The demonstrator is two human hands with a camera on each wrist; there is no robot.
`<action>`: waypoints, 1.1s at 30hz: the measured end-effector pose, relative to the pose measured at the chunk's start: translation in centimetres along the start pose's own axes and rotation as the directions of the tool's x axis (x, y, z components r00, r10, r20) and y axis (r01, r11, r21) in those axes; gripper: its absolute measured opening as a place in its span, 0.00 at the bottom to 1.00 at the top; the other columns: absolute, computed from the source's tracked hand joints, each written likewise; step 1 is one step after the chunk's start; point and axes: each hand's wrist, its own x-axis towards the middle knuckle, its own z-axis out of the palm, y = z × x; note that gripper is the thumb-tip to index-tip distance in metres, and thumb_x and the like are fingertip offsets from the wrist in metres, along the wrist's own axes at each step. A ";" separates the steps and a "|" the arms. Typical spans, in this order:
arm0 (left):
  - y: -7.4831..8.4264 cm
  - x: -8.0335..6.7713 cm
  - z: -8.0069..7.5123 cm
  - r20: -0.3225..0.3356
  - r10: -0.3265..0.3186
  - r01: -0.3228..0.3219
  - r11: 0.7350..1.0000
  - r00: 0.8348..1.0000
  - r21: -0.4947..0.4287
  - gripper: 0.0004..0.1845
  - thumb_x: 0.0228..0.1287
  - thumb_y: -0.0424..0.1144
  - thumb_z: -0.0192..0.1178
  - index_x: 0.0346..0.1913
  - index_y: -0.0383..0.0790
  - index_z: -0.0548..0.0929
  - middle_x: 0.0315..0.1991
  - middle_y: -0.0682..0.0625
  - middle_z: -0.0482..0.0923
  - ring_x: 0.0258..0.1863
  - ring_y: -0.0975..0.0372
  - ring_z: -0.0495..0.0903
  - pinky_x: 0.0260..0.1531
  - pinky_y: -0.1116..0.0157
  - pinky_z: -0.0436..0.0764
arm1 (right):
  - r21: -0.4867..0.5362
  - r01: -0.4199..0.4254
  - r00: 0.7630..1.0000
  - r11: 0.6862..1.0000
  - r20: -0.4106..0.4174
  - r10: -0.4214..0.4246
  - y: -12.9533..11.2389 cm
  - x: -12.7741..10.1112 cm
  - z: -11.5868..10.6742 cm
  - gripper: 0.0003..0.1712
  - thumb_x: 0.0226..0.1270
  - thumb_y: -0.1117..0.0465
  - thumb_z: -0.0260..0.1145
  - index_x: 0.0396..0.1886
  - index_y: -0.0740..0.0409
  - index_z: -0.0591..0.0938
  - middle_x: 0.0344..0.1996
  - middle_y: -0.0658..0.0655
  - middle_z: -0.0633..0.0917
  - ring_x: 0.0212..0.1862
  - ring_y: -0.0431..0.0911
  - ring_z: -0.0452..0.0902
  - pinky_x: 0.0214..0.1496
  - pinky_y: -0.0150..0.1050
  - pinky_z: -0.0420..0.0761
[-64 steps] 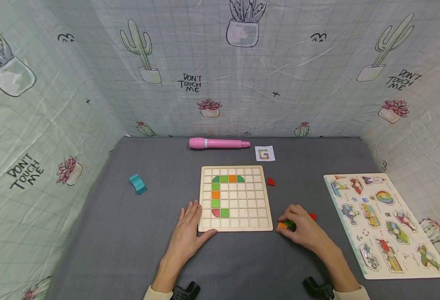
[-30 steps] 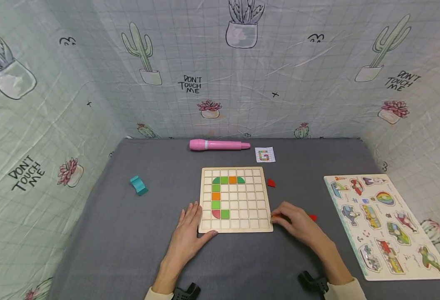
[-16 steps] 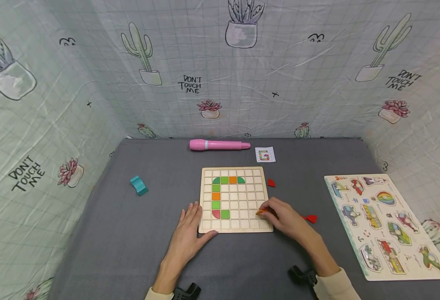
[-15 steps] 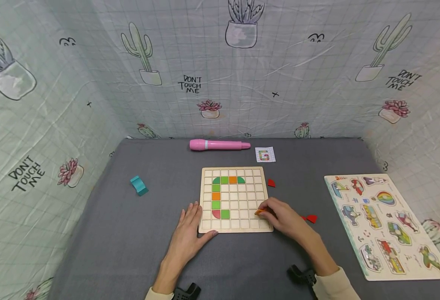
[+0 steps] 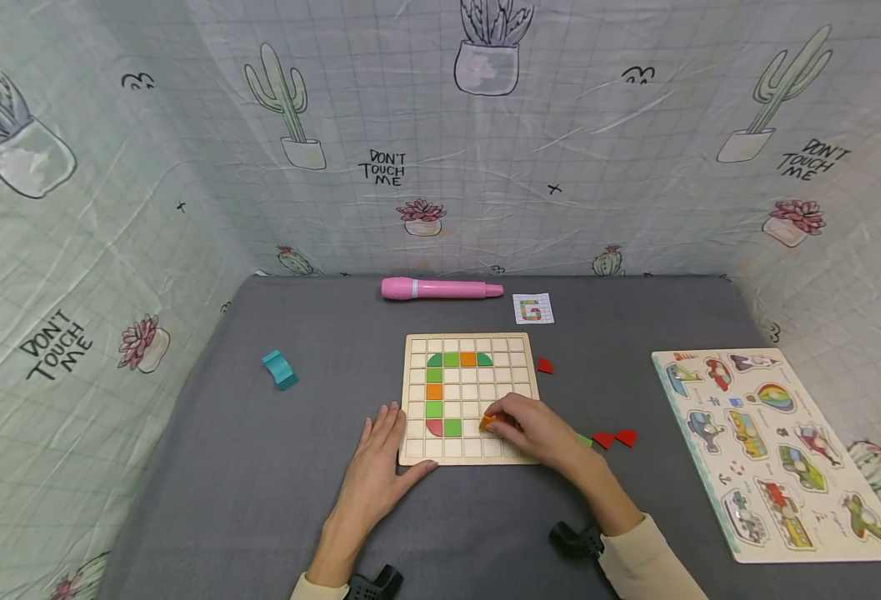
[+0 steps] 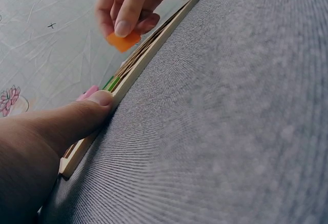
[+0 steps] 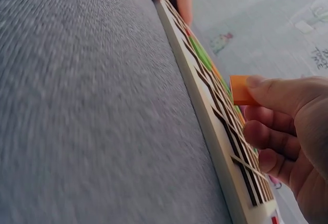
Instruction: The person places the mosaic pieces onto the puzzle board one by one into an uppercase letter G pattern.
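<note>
My right hand [image 5: 533, 427] pinches an orange square tile [image 5: 488, 422] between thumb and fingertips over the lower middle of the wooden grid board [image 5: 500, 377]. In the right wrist view the orange tile [image 7: 243, 90] is held just above the grid, its flat face showing. My left hand [image 5: 371, 467] rests along the board's left side, fingers straight, thumb [image 6: 100, 99] on the near edge. Set into the board are green squares, orange squares, dark green quarter-rounds and a pinkish-red quarter-round [image 5: 434, 427], forming a C-like outline. A light green square [image 5: 452, 428] is the last piece in its bottom row.
Red quarter-round pieces [image 5: 625, 437] and a partly hidden green piece [image 5: 584, 440] lie right of the board; another red piece [image 5: 545, 365] is higher up. A pattern card [image 5: 533, 309], pink marker-like stick [image 5: 440, 289], teal block [image 5: 280, 370] and picture puzzle board [image 5: 778, 458] lie around.
My right hand has taken the orange tile from the pieces right of the board and carried it left over the grid, uncovering red and green pieces. My left hand has stayed put.
</note>
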 end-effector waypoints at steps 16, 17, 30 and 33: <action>0.0 0.0 0.0 0.030 -0.015 0.015 1.000 0.999 -0.003 0.50 0.58 0.63 0.68 0.71 0.29 0.69 0.75 0.36 0.64 0.78 0.45 0.58 0.79 0.45 0.56 | -0.019 0.007 0.999 1.000 0.037 -0.006 -0.7 1.3 1.7 0.08 0.67 0.60 0.70 0.45 0.53 0.85 0.38 0.47 0.86 0.38 0.36 0.79 0.45 0.35 0.85; -0.1 0.0 0.0 0.030 -0.015 0.015 1.000 0.999 -0.003 0.49 0.58 0.63 0.68 0.71 0.29 0.69 0.75 0.36 0.64 0.78 0.45 0.58 0.79 0.45 0.56 | -0.016 0.008 0.999 1.000 0.036 -0.007 -0.7 1.3 1.7 0.08 0.67 0.59 0.70 0.45 0.52 0.86 0.38 0.47 0.86 0.38 0.36 0.79 0.45 0.35 0.85; -0.1 0.1 0.1 0.029 -0.017 0.018 1.000 0.999 -0.006 0.49 0.58 0.63 0.67 0.71 0.30 0.69 0.75 0.37 0.64 0.78 0.46 0.58 0.79 0.45 0.56 | -0.058 0.034 0.999 0.998 -0.003 -0.034 -0.8 1.4 2.3 0.07 0.68 0.60 0.70 0.42 0.53 0.90 0.38 0.48 0.80 0.36 0.36 0.75 0.39 0.30 0.82; -0.1 0.0 0.1 0.032 -0.018 0.018 1.000 0.999 -0.005 0.49 0.58 0.63 0.67 0.71 0.30 0.69 0.75 0.37 0.64 0.78 0.46 0.58 0.79 0.45 0.56 | -0.064 0.047 0.999 0.997 -0.010 -0.047 -0.8 1.3 2.4 0.06 0.67 0.61 0.70 0.42 0.53 0.90 0.38 0.49 0.80 0.36 0.36 0.75 0.40 0.30 0.82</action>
